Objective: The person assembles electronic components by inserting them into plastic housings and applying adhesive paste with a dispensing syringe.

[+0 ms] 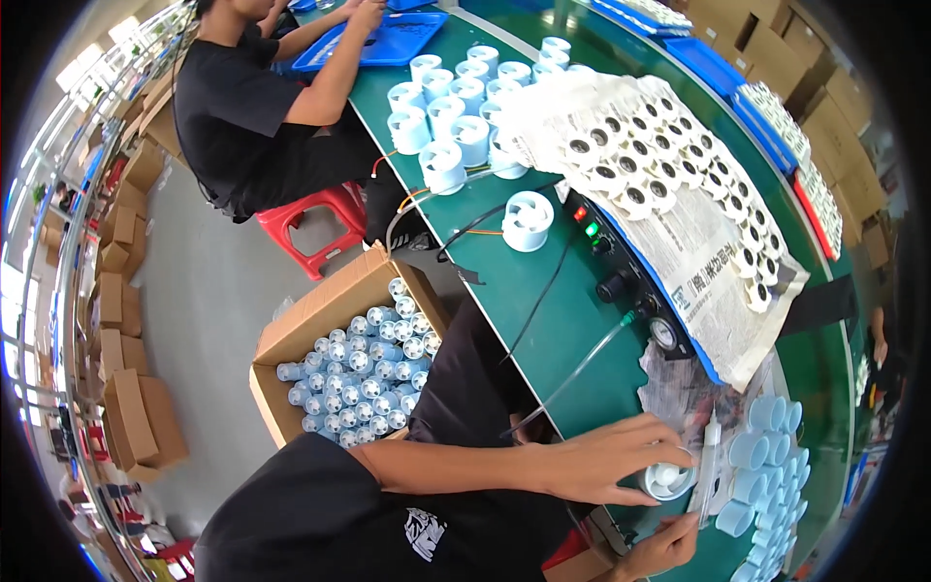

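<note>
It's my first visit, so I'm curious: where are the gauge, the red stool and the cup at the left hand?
Gauge [662, 334]: head view, on its dial.
Stool [310, 207]: head view, on its seat.
Cup [667, 475]: head view, on its hub.

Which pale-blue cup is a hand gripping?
The cup in the left hand, left of the lower-right cluster; neither hand grips another.

Below the black control box [628, 270] on the green worktop [524, 291], the left hand [616, 464] grasps a pale-blue cup [669, 480]; the right hand [664, 550] is beside it. Right of the box, newspaper [696, 242] carries white parts [635, 195].
</note>
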The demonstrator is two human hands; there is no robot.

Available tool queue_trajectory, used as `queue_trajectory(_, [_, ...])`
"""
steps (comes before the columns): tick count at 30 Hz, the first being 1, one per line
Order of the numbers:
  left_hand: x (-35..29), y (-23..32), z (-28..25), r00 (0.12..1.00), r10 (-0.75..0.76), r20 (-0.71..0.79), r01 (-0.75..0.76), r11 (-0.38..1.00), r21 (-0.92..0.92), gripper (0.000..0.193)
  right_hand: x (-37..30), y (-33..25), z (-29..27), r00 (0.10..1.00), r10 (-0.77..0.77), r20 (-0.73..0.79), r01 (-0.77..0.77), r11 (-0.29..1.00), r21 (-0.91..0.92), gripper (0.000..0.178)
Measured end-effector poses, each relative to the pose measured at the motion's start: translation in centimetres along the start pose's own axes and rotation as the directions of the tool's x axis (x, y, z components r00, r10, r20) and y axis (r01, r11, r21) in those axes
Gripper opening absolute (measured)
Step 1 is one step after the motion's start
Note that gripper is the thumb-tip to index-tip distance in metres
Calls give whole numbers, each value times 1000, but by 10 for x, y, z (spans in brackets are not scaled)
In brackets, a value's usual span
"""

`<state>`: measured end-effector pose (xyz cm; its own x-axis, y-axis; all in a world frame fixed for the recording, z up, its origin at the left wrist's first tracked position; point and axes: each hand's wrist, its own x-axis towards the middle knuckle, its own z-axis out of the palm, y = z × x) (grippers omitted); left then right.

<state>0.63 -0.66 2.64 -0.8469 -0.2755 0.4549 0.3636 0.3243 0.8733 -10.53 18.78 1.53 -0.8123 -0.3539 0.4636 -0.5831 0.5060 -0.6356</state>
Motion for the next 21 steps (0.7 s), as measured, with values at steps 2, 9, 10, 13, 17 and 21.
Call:
queue_trajectory(2, [-2,6,-33,989,48,-139,-40,997,60,64,-8,-24,-6,994,-74,80,85,985,-150,42])
queue_trajectory(9, [33,36,-237,804,178,-568,252,763,596,67,-27,-13,-2,984,-122,133,142,979,-148,38])
queue_trajectory(10, [46,31,-277,772,313,-552,184,722,667,64,-27,-14,-1,981,-120,152,144,977,-155,38])
queue_trajectory(13, [100,6,-388,791,278,-546,315,580,752,63,-38,11,19,972,-195,128,205,977,-66,37])
queue_trajectory(17, [166,-54,-475,884,35,-467,426,351,834,63,-40,13,25,945,-320,62,326,932,-156,34])
queue_trajectory(21, [186,-116,-512,852,-97,-515,518,301,801,69,-38,7,28,936,-351,-9,343,918,-199,34])
